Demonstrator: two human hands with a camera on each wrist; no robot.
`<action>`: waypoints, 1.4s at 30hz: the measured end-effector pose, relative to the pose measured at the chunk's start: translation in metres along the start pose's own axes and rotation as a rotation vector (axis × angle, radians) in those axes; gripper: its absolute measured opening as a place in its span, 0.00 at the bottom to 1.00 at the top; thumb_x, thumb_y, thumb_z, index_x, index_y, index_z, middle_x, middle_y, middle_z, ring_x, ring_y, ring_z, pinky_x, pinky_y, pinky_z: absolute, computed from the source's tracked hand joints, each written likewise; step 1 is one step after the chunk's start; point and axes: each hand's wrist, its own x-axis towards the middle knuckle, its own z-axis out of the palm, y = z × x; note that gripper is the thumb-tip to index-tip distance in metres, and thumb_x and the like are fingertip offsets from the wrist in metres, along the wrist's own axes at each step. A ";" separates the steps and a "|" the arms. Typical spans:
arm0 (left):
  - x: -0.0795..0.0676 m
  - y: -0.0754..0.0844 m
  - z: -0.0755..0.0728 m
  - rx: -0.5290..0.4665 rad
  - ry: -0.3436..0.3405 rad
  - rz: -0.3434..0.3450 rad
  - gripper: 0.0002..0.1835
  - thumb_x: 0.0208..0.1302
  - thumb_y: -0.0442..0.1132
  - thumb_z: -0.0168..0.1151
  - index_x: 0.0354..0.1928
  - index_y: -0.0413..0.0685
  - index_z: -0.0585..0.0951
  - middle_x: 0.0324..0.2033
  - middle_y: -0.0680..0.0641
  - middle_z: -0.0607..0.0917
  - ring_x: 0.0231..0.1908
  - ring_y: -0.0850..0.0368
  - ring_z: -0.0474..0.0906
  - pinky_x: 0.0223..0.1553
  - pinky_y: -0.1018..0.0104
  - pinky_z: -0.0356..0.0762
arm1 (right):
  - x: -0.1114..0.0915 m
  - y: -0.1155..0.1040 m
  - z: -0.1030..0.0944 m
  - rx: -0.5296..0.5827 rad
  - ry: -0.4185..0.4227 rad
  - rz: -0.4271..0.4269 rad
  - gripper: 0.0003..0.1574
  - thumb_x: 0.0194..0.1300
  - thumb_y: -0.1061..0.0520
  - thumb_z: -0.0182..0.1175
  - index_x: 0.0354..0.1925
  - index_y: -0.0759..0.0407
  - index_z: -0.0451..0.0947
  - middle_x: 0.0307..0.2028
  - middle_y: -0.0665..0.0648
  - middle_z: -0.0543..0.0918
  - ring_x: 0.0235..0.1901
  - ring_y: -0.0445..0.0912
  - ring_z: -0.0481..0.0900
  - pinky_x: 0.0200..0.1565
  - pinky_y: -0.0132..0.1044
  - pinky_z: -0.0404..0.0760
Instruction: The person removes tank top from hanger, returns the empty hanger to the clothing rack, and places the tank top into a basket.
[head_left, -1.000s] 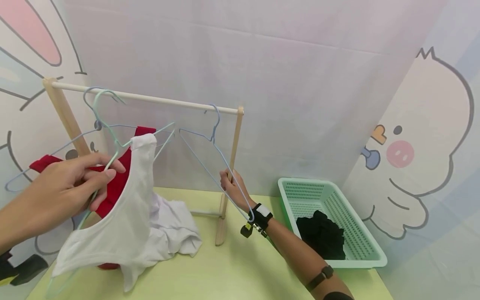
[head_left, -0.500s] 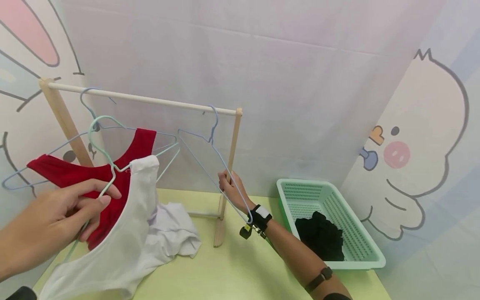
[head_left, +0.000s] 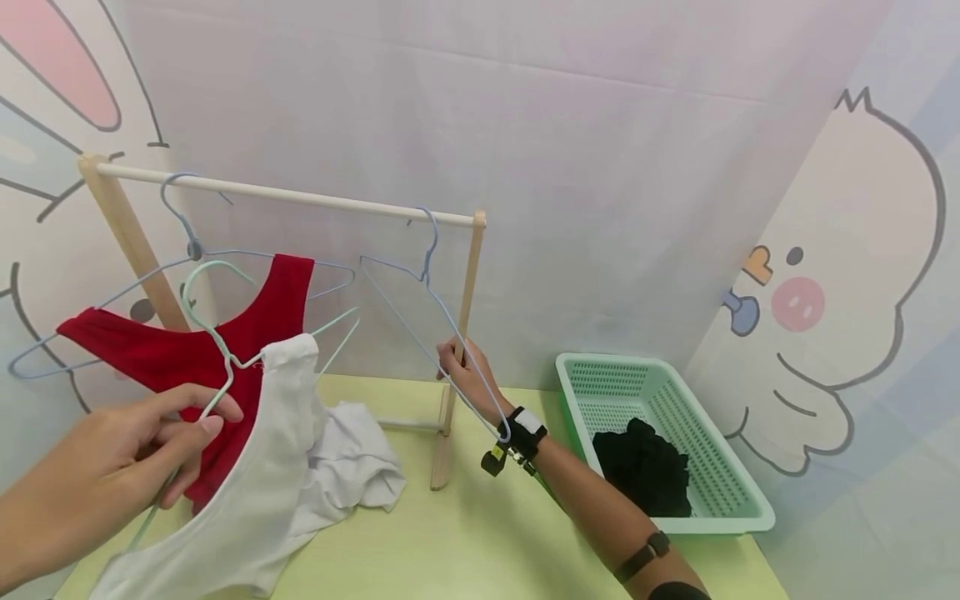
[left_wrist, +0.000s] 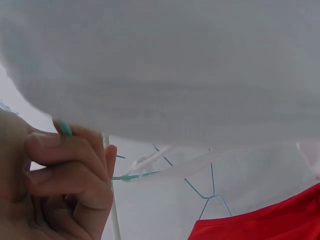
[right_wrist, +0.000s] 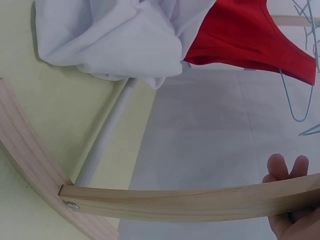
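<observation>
With thumb and fingers my left hand (head_left: 142, 467) pinches a mint green hanger (head_left: 225, 354) below its neck. A white sleeveless top (head_left: 281, 450) hangs on that hanger, one strap over its right arm, the lower part bunched on the table. The green hook is off the rail, in front of a red sleeveless top (head_left: 247, 333) on a blue hanger (head_left: 180, 217). My right hand (head_left: 471, 375) grips the right wooden post (head_left: 470, 283) of the clothes rack. In the left wrist view white cloth (left_wrist: 175, 75) covers most of the picture above the curled fingers (left_wrist: 75, 175).
A bare blue hanger (head_left: 431, 250) hangs near the rail's right end, in front of my right wrist. The white rail (head_left: 322, 200) spans both posts. At the right a green basket (head_left: 720, 450) holds black cloth (head_left: 645, 471). The table (head_left: 420, 550) is pale yellow-green.
The green hanger and white top have come down, its hook moving from rail height to below the rail. More of the red top shows. My right hand keeps its place on the post.
</observation>
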 end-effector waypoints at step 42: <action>-0.008 -0.016 0.035 -0.054 -0.187 -0.175 0.07 0.75 0.47 0.51 0.46 0.56 0.76 0.14 0.60 0.72 0.19 0.63 0.70 0.23 0.69 0.66 | -0.068 0.035 0.076 -0.297 -0.193 -0.194 0.16 0.73 0.53 0.56 0.55 0.57 0.73 0.43 0.50 0.81 0.37 0.39 0.76 0.38 0.30 0.78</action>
